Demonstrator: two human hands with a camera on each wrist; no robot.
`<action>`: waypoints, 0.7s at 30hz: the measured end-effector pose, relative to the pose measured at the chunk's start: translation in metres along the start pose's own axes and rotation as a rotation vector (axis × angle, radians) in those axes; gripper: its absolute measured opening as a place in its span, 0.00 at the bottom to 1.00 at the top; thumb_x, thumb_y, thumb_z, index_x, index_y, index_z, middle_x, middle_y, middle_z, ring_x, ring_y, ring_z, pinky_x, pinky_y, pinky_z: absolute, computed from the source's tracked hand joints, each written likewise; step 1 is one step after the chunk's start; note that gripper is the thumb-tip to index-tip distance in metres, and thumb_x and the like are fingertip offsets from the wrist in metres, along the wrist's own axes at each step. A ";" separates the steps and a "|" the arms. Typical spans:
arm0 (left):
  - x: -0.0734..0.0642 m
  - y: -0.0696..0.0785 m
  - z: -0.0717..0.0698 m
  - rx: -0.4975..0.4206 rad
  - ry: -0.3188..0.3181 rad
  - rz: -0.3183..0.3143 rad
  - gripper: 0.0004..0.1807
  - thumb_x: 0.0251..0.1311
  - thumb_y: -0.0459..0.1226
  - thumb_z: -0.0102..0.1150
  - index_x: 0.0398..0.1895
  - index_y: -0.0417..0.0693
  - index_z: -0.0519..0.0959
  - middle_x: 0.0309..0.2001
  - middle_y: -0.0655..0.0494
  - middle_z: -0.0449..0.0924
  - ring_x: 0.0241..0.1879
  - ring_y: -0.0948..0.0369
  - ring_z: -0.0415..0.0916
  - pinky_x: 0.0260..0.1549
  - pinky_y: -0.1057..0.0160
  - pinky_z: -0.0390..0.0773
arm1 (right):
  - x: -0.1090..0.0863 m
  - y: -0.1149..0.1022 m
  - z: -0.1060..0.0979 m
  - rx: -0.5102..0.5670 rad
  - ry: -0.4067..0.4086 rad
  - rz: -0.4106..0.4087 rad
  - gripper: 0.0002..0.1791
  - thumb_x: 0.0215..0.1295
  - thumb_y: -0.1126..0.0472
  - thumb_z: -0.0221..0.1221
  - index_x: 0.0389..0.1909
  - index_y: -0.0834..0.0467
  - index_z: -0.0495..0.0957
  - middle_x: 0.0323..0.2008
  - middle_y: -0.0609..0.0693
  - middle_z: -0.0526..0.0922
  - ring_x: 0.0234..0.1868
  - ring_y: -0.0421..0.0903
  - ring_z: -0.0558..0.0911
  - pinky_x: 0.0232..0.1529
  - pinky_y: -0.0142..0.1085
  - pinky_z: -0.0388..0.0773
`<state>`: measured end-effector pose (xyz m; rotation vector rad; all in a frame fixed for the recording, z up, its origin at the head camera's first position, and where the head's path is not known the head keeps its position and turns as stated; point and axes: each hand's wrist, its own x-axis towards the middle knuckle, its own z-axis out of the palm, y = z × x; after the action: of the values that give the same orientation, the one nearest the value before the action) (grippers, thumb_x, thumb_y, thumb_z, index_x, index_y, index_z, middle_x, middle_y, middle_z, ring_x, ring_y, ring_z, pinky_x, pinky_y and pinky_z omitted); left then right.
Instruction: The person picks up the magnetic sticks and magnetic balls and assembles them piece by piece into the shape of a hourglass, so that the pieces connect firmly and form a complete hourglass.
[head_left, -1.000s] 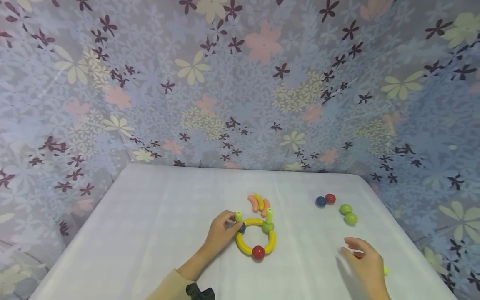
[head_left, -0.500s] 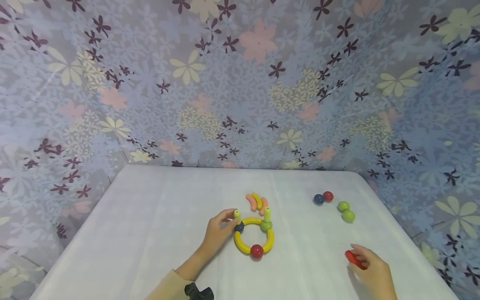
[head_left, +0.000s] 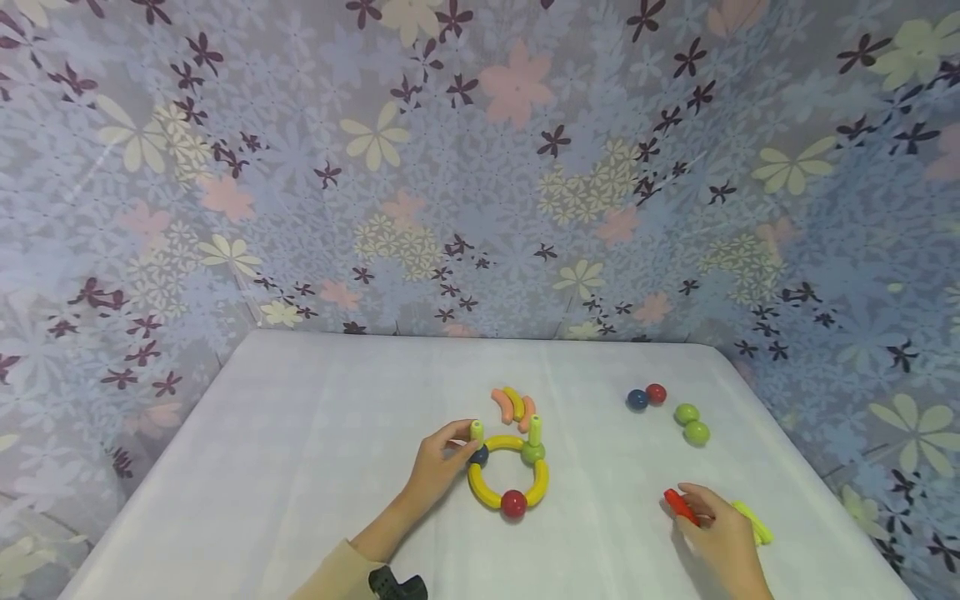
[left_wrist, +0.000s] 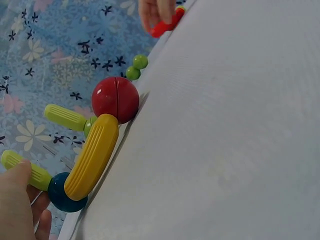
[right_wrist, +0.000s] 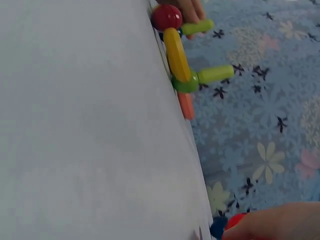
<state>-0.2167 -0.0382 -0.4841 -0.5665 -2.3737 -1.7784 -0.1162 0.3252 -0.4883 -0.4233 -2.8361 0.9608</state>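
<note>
Your right hand [head_left: 722, 533] has slid a bit left with the red stick [head_left: 680, 507], so the lime piece [head_left: 752, 523] beside it shows now. You've got that red one pinched, well right of the yellow ring [head_left: 483, 488]. Your left hand [head_left: 437, 460] grips the upright green stick [head_left: 477, 431] on the ring's blue ball [head_left: 479, 456].

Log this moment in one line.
left hand: holds green stick on blue ball | right hand: holds red stick | other green stick: upright on green ball
</note>
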 end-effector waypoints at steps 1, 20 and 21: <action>0.000 0.000 0.000 0.002 -0.001 0.003 0.16 0.59 0.33 0.60 0.51 0.41 0.78 0.44 0.48 0.84 0.45 0.53 0.79 0.45 0.64 0.77 | 0.000 -0.006 0.002 0.021 0.009 -0.004 0.26 0.55 0.71 0.62 0.57 0.68 0.72 0.49 0.68 0.80 0.46 0.56 0.81 0.45 0.43 0.82; 0.009 -0.043 0.010 0.031 0.003 0.045 0.16 0.60 0.39 0.61 0.51 0.47 0.79 0.43 0.53 0.85 0.45 0.57 0.80 0.45 0.65 0.79 | 0.002 -0.120 0.084 0.645 -0.170 -0.411 0.18 0.49 0.71 0.67 0.43 0.70 0.77 0.36 0.54 0.81 0.39 0.32 0.80 0.41 0.28 0.81; 0.009 -0.043 0.009 0.031 0.000 0.053 0.16 0.61 0.40 0.60 0.51 0.46 0.79 0.43 0.53 0.85 0.45 0.58 0.80 0.45 0.65 0.79 | 0.002 -0.123 0.087 0.644 -0.181 -0.421 0.18 0.49 0.71 0.68 0.43 0.69 0.77 0.36 0.55 0.81 0.39 0.32 0.80 0.42 0.29 0.81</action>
<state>-0.2392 -0.0380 -0.5229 -0.6198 -2.3589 -1.7162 -0.1629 0.1821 -0.4820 0.3277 -2.3873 1.7539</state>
